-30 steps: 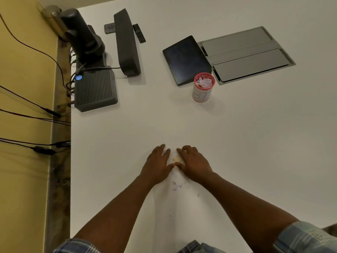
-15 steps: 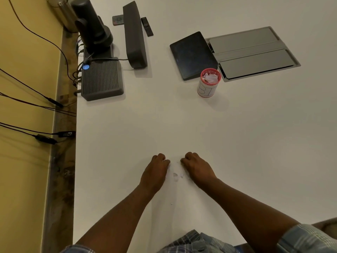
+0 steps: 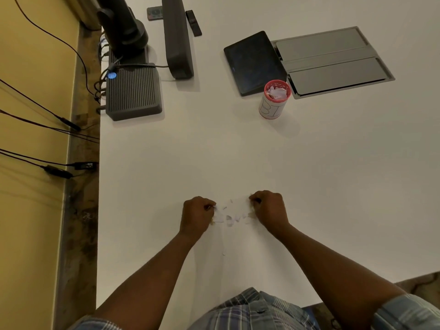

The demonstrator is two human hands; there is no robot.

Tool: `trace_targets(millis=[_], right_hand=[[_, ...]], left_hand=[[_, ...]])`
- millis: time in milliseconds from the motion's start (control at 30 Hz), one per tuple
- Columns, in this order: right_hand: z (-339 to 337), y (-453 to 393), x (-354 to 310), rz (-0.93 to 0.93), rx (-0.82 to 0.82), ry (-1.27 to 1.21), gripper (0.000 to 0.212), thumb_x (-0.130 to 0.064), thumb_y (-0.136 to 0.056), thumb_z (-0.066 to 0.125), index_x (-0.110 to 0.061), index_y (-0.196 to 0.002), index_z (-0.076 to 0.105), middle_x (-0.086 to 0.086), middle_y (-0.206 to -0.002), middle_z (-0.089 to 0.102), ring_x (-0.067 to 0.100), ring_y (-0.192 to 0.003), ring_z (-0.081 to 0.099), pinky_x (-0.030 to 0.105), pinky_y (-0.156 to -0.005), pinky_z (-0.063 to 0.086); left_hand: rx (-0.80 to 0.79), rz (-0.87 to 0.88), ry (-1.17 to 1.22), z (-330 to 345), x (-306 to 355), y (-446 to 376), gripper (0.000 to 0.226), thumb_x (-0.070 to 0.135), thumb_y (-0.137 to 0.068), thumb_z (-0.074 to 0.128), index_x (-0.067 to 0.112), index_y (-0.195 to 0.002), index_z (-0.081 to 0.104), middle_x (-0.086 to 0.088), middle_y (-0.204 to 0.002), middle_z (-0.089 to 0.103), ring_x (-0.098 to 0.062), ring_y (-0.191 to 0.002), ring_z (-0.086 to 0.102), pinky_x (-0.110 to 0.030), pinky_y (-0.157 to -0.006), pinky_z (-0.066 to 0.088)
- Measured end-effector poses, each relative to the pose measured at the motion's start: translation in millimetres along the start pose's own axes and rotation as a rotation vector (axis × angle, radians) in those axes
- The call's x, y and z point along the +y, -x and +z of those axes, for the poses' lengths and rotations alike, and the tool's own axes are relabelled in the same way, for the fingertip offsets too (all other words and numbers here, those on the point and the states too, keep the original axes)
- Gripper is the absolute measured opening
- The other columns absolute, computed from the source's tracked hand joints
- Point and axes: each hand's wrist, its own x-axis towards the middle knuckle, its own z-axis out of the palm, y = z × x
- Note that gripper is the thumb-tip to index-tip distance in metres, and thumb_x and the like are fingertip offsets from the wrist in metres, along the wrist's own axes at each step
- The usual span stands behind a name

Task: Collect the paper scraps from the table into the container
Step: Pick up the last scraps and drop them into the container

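White counter (image 3: 309, 186) with a yellow wall off to the left and a bunch of cables hanging down it. Both hands rest on the surface near the person's edge: left hand (image 3: 196, 216) and right hand (image 3: 270, 209) are curled up, fingers tucked in, each pinching at the edge of a little pile of paper scraps (image 3: 229, 214) lying between them. Can't really tell how much paper either one has actually got hold of. Well away from the hands, up around 1 o'clock, stands the container (image 3: 273, 100), a small white cup with a red rim, already with white scraps inside. It stands just beside a dark tablet (image 3: 253, 61) and a grey floor-box style panel (image 3: 333, 60).
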Motion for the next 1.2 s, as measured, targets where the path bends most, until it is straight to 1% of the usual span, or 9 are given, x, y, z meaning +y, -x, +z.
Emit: trace_targets(millis=[133, 233, 333, 633, 767, 900, 1000, 1100, 1200], right_hand=[[-21, -7, -2, 0.128, 0.025, -0.177, 0.015, -0.005, -0.085, 0.065, -0.01, -0.094, 0.076, 0.003, -0.097, 0.074, 0.008, -0.082, 0.064, 0.0, -0.069, 0.039], [-31, -15, -4, 0.214, 0.044, -0.357, 0.01, -0.009, -0.084, 0.07, -0.014, -0.09, 0.076, -0.001, -0.095, 0.075, 0.01, -0.079, 0.069, 0.011, -0.073, 0.048], [-42, -23, -10, 0.261, 0.047, -0.521, 0.006, -0.01, -0.083, 0.073, -0.014, -0.086, 0.076, -0.003, -0.092, 0.075, 0.01, -0.074, 0.071, 0.01, -0.065, 0.051], [-83, -76, -31, 0.234, 0.144, -0.685, 0.007, -0.011, -0.079, 0.077, -0.016, -0.083, 0.075, 0.001, -0.083, 0.075, 0.015, -0.074, 0.073, 0.031, -0.082, 0.058], [-114, -132, -48, 0.183, 0.256, -0.597, 0.008, -0.011, -0.08, 0.076, -0.016, -0.087, 0.075, 0.003, -0.082, 0.074, 0.015, -0.074, 0.072, 0.033, -0.082, 0.059], [-142, -190, -62, 0.087, 0.377, -0.349, 0.017, -0.02, -0.082, 0.072, -0.014, -0.097, 0.074, 0.003, -0.102, 0.073, 0.016, -0.092, 0.069, 0.031, -0.08, 0.059], [-151, -225, -68, 0.005, 0.454, -0.18, 0.014, -0.017, -0.085, 0.067, -0.011, -0.095, 0.074, 0.005, -0.099, 0.073, 0.017, -0.093, 0.069, 0.024, -0.081, 0.056], [-150, -247, -69, -0.063, 0.462, 0.003, 0.016, -0.015, -0.089, 0.06, -0.005, -0.093, 0.072, 0.01, -0.095, 0.072, 0.019, -0.09, 0.069, 0.015, -0.079, 0.046], [-145, -266, -66, -0.053, 0.395, 0.129, 0.028, -0.027, -0.091, 0.062, -0.002, -0.101, 0.066, 0.015, -0.104, 0.068, 0.025, -0.098, 0.065, 0.023, -0.09, 0.045]], left_hand=[[-0.036, -0.174, 0.241, -13, 11, -8, 0.017, 0.001, -0.078, 0.066, 0.015, -0.081, 0.076, -0.001, -0.083, 0.074, -0.01, -0.071, 0.07, -0.03, -0.058, 0.06], [-0.034, -0.255, 0.392, -20, 22, -15, 0.014, 0.002, -0.079, 0.07, 0.015, -0.079, 0.074, -0.002, -0.081, 0.074, -0.012, -0.067, 0.071, -0.024, -0.066, 0.059], [-0.032, -0.304, 0.529, -24, 34, -24, 0.008, 0.0, -0.08, 0.07, 0.006, -0.085, 0.073, -0.002, -0.082, 0.074, -0.011, -0.068, 0.071, -0.018, -0.065, 0.057], [-0.016, -0.294, 0.535, -19, 49, -54, 0.009, 0.005, -0.079, 0.073, 0.013, -0.083, 0.074, 0.0, -0.084, 0.075, -0.014, -0.067, 0.071, -0.02, -0.07, 0.058], [-0.022, -0.277, 0.508, -16, 54, -66, 0.011, 0.005, -0.079, 0.072, 0.015, -0.08, 0.074, 0.0, -0.084, 0.075, -0.016, -0.07, 0.072, -0.024, -0.073, 0.058], [-0.015, -0.277, 0.489, -13, 53, -74, 0.009, 0.005, -0.079, 0.072, 0.014, -0.082, 0.074, 0.0, -0.084, 0.075, -0.013, -0.069, 0.072, -0.025, -0.073, 0.059], [-0.014, -0.3, 0.501, -10, 52, -78, 0.008, 0.006, -0.079, 0.073, 0.011, -0.084, 0.074, -0.003, -0.086, 0.075, -0.013, -0.071, 0.072, -0.027, -0.074, 0.059], [-0.011, -0.316, 0.494, -7, 51, -81, 0.009, 0.007, -0.079, 0.073, 0.013, -0.086, 0.074, -0.002, -0.086, 0.075, -0.012, -0.071, 0.072, -0.028, -0.075, 0.059], [-0.011, -0.327, 0.492, -5, 51, -86, 0.009, 0.01, -0.079, 0.074, 0.015, -0.086, 0.074, 0.001, -0.084, 0.075, -0.013, -0.071, 0.072, -0.029, -0.076, 0.059]])
